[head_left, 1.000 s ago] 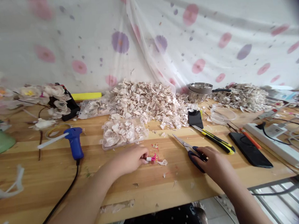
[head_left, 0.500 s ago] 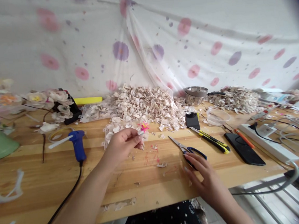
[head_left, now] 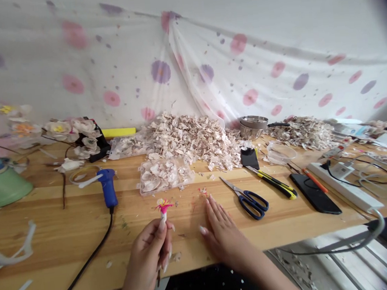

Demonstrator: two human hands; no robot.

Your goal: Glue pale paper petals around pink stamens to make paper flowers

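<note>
At lower centre of the frame, our left hand [head_left: 151,245] pinches the pink-tufted stem [head_left: 164,208] upright, now drawn nearer to us. Just right, our right hand [head_left: 224,232] lies palm down, fingers extended, gripping nothing, fingertips beside reddish scraps [head_left: 202,192]. We have released the scissors [head_left: 246,196], right of centre; that hand is therefore tool-free. Beyond stands the petal box [head_left: 165,175], upper centre.

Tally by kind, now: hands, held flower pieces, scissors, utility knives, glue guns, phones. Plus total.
Hands: 2, left hand and right hand
Held flower piece: 1
Scissors: 1
Utility knife: 1
Glue gun: 1
Phone: 1
Total: 7
</note>
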